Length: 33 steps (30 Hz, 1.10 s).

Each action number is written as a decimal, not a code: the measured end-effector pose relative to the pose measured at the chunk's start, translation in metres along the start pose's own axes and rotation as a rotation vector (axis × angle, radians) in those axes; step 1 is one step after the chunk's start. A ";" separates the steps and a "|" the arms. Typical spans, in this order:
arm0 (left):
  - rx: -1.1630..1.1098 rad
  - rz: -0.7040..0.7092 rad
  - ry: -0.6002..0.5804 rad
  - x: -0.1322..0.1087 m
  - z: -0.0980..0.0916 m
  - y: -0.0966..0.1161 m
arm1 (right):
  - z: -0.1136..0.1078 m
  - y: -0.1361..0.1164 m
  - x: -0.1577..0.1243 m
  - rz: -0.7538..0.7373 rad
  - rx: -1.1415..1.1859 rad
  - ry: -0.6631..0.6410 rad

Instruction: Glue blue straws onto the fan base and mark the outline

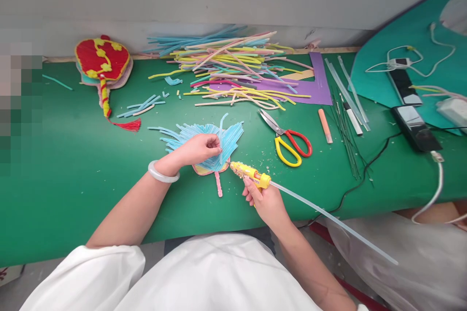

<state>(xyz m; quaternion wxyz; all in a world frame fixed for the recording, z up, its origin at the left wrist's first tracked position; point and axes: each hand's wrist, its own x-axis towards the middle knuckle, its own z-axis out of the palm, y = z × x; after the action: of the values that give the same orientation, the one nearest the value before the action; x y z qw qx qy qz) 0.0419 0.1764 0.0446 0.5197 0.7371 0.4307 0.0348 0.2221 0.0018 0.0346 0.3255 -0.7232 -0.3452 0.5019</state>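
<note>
My left hand (pixel 200 148) pinches a light blue pipe cleaner (pixel 221 131) that stands up over a fan-shaped piece. That handmade fan (pixel 197 131) is covered with slanting rows of blue pipe cleaners, their loose ends sticking out at the left. At its lower edge a pink and yellow base shows, with a pink handle (pixel 218 184) pointing toward me. Wrapped in my right hand (pixel 263 199) is a yellow hot glue gun (pixel 251 174), its nozzle close to the fan's lower right edge. A long clear glue stick (pixel 332 217) trails from its back end. My left palm hides part of the fan.
Beyond the fan lies a heap of colored pipe cleaners (pixel 233 65), partly on a purple sheet (pixel 321 82). Scissors (pixel 286 138), an orange marker-like tube (pixel 324 126), green wires (pixel 346 141) and glue sticks (pixel 346 90) lie right. A finished red fan (pixel 103 60) is left; phones (pixel 416 129) and a cable at right.
</note>
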 end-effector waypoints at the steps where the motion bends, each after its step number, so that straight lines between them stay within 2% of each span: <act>1: 0.002 0.000 0.000 0.000 0.000 0.000 | 0.000 0.000 0.000 -0.003 -0.001 -0.005; 16: -0.007 -0.017 -0.009 0.000 0.000 0.002 | 0.001 0.007 -0.002 -0.019 -0.049 -0.036; 33: -0.020 -0.006 0.002 -0.001 0.000 0.001 | 0.000 0.003 0.003 -0.042 -0.037 0.016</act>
<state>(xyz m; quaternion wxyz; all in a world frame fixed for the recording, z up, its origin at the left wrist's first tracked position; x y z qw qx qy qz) 0.0425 0.1756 0.0458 0.5266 0.7306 0.4330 0.0383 0.2229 0.0023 0.0308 0.3253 -0.7257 -0.3670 0.4825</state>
